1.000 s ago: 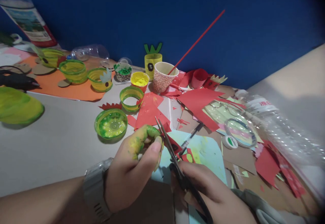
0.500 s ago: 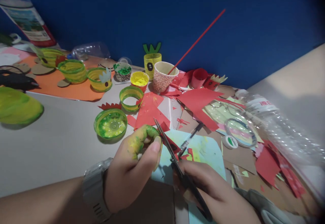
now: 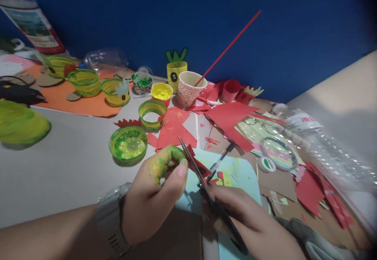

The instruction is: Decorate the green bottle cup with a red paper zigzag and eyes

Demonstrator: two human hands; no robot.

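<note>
My right hand is wrapped round the black handles of a pair of scissors, whose narrow blades point up and left, nearly together. A small strip of red paper with a dark mark lies against the blades. My left hand, with green and yellow paint on its fingers, pinches the strip's near end between thumb and forefinger; the fingers partly hide that end. Below the hands lies a light blue sheet with red scraps and a pen. A green-yellow painted bottle base stands left of my left hand.
Painted rings and cups stand on orange paper at the left. Farther back are yellow paint, green paint and a patterned paper cup with a red stick. Plastic bottles, tape and red paper crowd the right.
The scissor blades have closed slightly, and the red strip has shifted a little beside them. Both hands stay almost in place.
</note>
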